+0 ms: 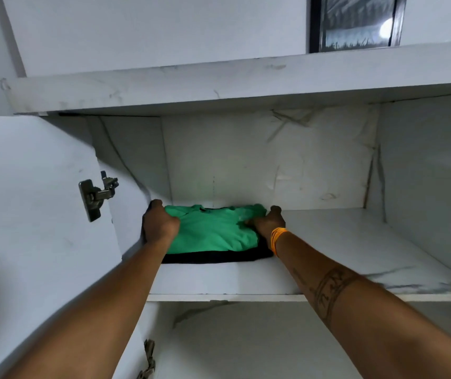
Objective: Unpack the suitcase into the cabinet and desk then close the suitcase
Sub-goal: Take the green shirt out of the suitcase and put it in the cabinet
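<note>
Cabinet door (pixel 27 214): stands swung open at the far left, white, with two metal hinges on its inner edge, the upper hinge (pixel 97 196) at shelf height and a lower hinge (pixel 147 359) near the bottom of the view.
Left hand (pixel 158 222): reaches forward into the cabinet (pixel 246 83) with the arm almost straight, palm down; its fingers are clenched round the left end of the green garment (pixel 213 231), knuckles toward the camera.
Clothes, count: two folded pieces in one stack, the green garment on top and a black garment (pixel 218 257) beneath, which shows only as a dark band along the near edge and at the right.
Clothes, place: the stack lies on the middle shelf (pixel 355 255), in its left half, close to the left wall and near the back panel.
Clothes, direction: the long axis runs left to right, parallel to the shelf's front edge; what looks like a collar lies at the far edge, toward the back panel.
Right hand (pixel 269 221): reaches in from the right, forearm angled inward, an orange band (pixel 277 239) at the wrist; its fingers are curled onto the right end of the green garment, pinching the cloth.
Hands, count: two, one at each end of the stack.
Above: a dark picture frame (pixel 355 23) stands on the cabinet's top board at upper right.
</note>
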Demonstrator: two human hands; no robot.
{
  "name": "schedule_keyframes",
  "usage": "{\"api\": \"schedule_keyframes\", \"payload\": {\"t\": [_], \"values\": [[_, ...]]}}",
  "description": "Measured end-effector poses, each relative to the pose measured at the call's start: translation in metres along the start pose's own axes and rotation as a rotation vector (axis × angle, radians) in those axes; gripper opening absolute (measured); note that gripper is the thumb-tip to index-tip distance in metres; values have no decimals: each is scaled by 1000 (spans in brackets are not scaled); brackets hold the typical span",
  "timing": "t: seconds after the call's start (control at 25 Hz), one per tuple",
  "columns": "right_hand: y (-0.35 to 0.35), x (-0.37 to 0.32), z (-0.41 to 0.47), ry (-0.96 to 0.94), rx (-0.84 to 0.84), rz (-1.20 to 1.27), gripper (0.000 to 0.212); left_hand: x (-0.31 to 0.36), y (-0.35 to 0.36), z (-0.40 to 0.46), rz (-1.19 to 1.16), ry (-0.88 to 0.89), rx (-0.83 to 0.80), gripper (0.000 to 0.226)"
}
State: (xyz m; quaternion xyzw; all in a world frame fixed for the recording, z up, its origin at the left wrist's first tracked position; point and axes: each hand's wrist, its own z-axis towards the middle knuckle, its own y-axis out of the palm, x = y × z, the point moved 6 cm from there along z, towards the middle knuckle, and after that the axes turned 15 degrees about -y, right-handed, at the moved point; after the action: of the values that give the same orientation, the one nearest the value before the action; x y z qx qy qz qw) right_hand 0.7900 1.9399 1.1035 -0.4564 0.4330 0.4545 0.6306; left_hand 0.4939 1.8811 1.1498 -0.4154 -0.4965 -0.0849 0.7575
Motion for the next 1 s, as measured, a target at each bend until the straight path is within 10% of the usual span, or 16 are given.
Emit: {"api": "schedule_keyframes", "payload": {"t": [0.44, 0.64, 0.84, 1.0], "values": [[-4, -5, 14, -188, 44, -143, 84, 2, 5, 4, 130, 128, 2, 51], [-25, -44, -44, -585, 92, -391, 52, 4, -25, -37, -56, 84, 90, 57], [-27, -65, -136, -556, -43, 113, 6, -22, -55, -136, -628, -43, -100, 35], [-19, -63, -236, -414, -349, 375, 12, -59, -103, -242, -781, -75, -74, 17]]}}
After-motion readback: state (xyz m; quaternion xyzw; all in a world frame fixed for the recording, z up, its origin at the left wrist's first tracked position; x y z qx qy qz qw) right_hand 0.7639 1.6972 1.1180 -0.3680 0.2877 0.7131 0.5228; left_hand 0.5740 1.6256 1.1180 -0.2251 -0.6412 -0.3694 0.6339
